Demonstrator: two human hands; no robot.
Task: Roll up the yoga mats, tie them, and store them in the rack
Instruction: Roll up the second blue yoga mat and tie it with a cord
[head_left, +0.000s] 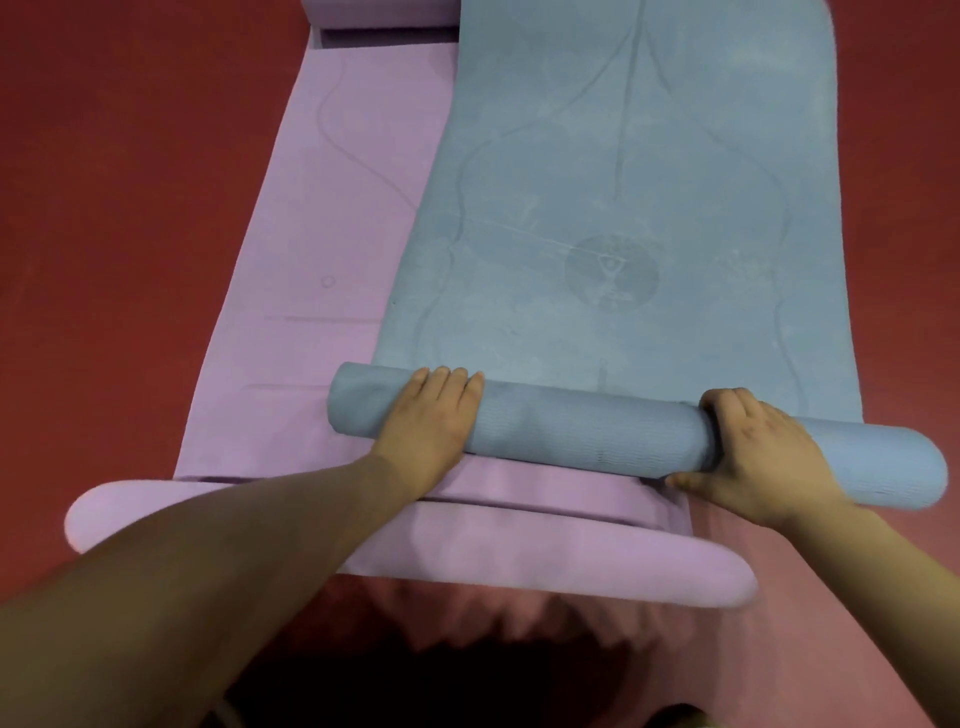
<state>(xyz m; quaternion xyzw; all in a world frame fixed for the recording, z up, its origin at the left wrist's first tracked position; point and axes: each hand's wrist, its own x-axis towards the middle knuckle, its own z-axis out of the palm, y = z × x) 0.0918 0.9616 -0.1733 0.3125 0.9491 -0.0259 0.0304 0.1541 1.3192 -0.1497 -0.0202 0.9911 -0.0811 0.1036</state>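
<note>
A blue yoga mat (623, 182) lies spread out away from me, partly over a purple yoga mat (332, 234). The blue mat's near end is wound into a roll (587, 431) lying across the view. My left hand (431, 415) rests flat on top of the roll near its left end, fingers straight. My right hand (753, 452) grips the roll towards its right end, fingers curled over the top and thumb under the near side. The purple mat's near end curls up in front of me (467, 551).
Red floor (104, 208) surrounds both mats. The purple mat's far end is rolled up at the top of the view (384, 13). No rack or ties are in view.
</note>
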